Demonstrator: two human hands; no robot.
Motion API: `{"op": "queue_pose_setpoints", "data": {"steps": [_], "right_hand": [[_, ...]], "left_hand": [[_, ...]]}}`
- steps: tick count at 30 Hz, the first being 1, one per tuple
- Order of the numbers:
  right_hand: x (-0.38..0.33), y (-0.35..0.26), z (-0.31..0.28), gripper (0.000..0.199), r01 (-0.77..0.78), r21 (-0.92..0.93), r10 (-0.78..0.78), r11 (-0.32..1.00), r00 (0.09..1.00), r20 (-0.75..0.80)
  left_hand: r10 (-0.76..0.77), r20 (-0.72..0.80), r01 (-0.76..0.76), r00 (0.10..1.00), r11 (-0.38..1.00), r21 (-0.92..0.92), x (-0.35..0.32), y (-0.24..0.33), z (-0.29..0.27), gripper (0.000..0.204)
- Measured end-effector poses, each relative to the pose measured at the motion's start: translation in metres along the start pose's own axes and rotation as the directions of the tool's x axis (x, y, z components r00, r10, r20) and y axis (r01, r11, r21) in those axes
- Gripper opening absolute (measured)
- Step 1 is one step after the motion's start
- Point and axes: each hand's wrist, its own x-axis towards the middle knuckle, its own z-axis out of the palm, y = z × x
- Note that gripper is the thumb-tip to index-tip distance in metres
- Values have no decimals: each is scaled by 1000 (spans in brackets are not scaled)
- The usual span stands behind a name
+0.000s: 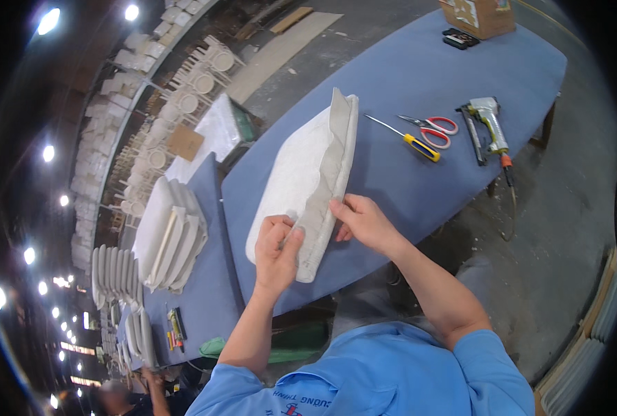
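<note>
**Hands pinch the fabric edge of a pale seat cushion on the blue worktop**

Cushion [301, 184], pale off-white and softly padded, lies along the blue cloth-covered worktop [419, 76], its long rounded form running away from the person. Its cover is a thin, slightly crinkled fabric; along the right side a loose flap of greyer cloth stands up in a wavy fold. The left hand [277, 251] grips the near end of that flap, fingers curled and pressed together around the cloth with the thumb on top. The right hand [364, 220] sits just beside it, its fingers pinching the same fabric edge a little further up, thumb against forefinger.

To the right of the cushion, well apart from the hands, lie a screwdriver [405, 139] with a thin metal shaft and yellow handle, and scissors [435, 129] with red loop handles, touching or nearly touching each other. Further right rests a metal staple gun [487, 125] with a hose trailing off the worktop's edge. A brown cardboard box [478, 15] stands at the far end.

To the left, on a second blue surface, a stack of finished pale cushions [170, 236] leans on edge, with more rows beyond.
</note>
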Motion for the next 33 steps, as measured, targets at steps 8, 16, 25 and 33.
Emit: {"op": "queue_pose_setpoints", "data": {"steps": [8,16,25,33], "right_hand": [[25,-29,42,41,151,55,-155,987,985,72],[12,5,-36,20,180,-565,-381,805,887,-261],[49,-23,-183,21,-184,-933,-488,310,811,-322],[48,-13,-171,35,-370,-889,-258,269,862,-436]], "left_hand": [[-213,-78,173,974,920,-352,22,-14,-65,24],[-105,-114,68,988,955,-288,-18,-19,-11,23],[0,157,2,988,1000,-15,-56,-25,84,26],[-102,325,59,940,989,138,-64,-22,75,23]]}}
